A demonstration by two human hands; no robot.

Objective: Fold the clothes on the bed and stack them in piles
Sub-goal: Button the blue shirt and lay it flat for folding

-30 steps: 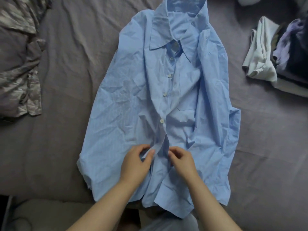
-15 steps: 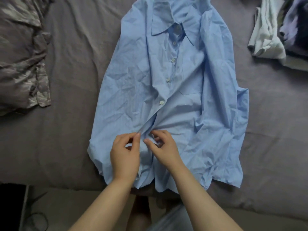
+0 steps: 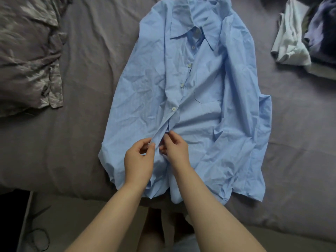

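Observation:
A light blue button-up shirt point(image 3: 145, 91) lies face up on the bed, collar at the far end, hem hanging over the near edge. Its upper buttons are fastened; the lower front is wrinkled. My left hand point(image 3: 139, 161) pinches the left edge of the front placket between thumb and fingers. My right hand point(image 3: 177, 149) pinches the opposite placket edge just beside it, fingertips nearly touching the left hand's. Both hands sit below the lowest fastened button point(image 3: 173, 108).
The bed has a grey-purple sheet point(image 3: 81, 124). A crumpled grey patterned garment point(image 3: 27, 60) lies at the far left. A pile of white and dark clothes point(image 3: 298, 39) sits at the far right. The bed's near edge and floor show below.
Both hands moved from the lower hem up the placket and came closer together, now pinching the two front edges. The view shifted down, so the shirt sits higher in frame.

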